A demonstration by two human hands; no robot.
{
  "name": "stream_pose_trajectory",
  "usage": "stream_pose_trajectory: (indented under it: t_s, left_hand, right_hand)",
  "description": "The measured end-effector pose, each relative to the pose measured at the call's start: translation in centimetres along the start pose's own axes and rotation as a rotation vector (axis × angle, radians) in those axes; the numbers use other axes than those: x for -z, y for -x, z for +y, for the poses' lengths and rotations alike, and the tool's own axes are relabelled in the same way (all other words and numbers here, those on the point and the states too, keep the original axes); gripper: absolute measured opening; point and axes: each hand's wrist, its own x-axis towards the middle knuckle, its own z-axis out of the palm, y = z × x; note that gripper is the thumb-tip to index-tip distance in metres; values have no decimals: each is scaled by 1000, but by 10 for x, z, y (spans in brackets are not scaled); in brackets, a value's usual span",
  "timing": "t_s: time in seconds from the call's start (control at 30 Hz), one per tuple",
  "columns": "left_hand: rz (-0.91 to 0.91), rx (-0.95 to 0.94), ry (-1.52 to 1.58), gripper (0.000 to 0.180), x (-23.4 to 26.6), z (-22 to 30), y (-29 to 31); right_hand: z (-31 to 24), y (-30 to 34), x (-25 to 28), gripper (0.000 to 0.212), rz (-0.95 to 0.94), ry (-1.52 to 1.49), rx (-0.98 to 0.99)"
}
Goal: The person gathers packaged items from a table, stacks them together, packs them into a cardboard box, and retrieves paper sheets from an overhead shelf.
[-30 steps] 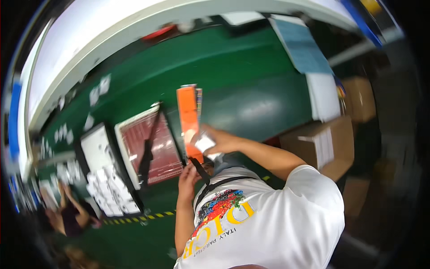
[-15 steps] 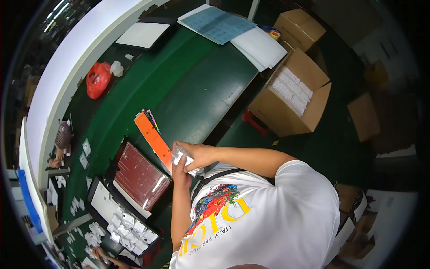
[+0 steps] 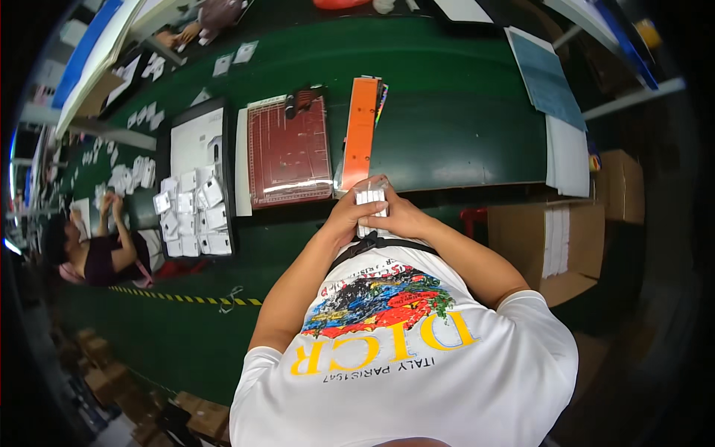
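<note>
Close to my waist, at the table's front edge, my left hand and my right hand are closed together round a bundle of small white packets in clear wrapping. Fingers of both hands cover its sides. Just beyond the bundle lies a long orange strip, with a dark, multicoloured edge showing beneath it. To its left is a worn red-brown cutting mat with a dark tool on its far end. Further left, a black tray bears many white packets and a white sheet.
Blue and white sheets overhang the table's right end. Below them stands an open cardboard box with white contents, beside another carton. At the left a co-worker sits by loose white packets. A red bag lies far back.
My view has swung leftward, so the table now runs across it and the co-worker shows more fully. Both hands still hold the bundle, now squarely before my waist.
</note>
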Motion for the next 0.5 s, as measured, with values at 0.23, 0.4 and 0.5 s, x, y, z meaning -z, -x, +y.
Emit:
stream_pose_trajectory:
  t_s: [0.23,0.4,0.5]
  left_hand:
    - [141,-30,224,57,39,-14,9]
    - [200,-169,523,56,72,-17,14]
    - [348,-210,544,53,82,-28,38]
  right_hand:
    - [5,-37,20,101,-215,198,52]
    - [39,-109,77,72,345,551,-72]
    - [67,-178,69,77,484,796,-90]
